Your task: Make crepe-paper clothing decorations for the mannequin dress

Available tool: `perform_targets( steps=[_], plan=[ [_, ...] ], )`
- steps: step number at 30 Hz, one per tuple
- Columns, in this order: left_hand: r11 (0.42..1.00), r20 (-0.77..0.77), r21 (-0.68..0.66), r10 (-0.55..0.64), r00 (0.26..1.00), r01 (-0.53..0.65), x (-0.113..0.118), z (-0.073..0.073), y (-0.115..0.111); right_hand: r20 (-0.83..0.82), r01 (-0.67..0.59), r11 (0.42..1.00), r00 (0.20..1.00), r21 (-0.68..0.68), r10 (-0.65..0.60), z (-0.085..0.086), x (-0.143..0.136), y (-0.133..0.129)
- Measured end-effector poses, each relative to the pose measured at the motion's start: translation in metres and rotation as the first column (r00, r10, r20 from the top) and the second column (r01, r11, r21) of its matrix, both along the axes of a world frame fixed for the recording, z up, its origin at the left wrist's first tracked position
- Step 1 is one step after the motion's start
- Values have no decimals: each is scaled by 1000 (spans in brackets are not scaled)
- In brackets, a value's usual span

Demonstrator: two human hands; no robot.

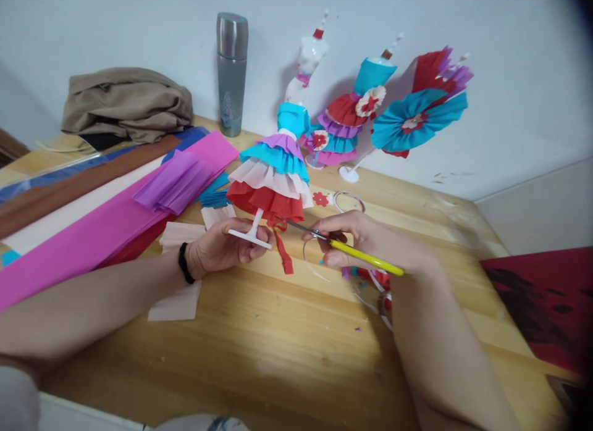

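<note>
Presently | left hand (225, 244) gripping doll stand (252, 236) | right hand (368, 230) gripping scissors (365, 258) | behind: dressed figures (340, 112), 1 flask (231, 79)

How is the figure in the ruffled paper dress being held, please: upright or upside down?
Upright, with a slight lean: its white base is lowest, at the left hand, and the ruffled skirt is above.
</note>
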State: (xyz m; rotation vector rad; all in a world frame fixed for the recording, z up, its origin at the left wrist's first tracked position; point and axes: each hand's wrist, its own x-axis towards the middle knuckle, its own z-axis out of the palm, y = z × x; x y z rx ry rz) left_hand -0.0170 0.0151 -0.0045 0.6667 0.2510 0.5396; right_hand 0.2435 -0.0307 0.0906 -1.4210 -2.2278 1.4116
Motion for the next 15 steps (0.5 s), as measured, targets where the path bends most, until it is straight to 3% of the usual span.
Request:
perform_targets(
  steps=[15],
  plan=[
    [999,-27,8,-46,999,46,1,1,0,37,25,999,999,49,-26,-3,-1,3]
  ],
)
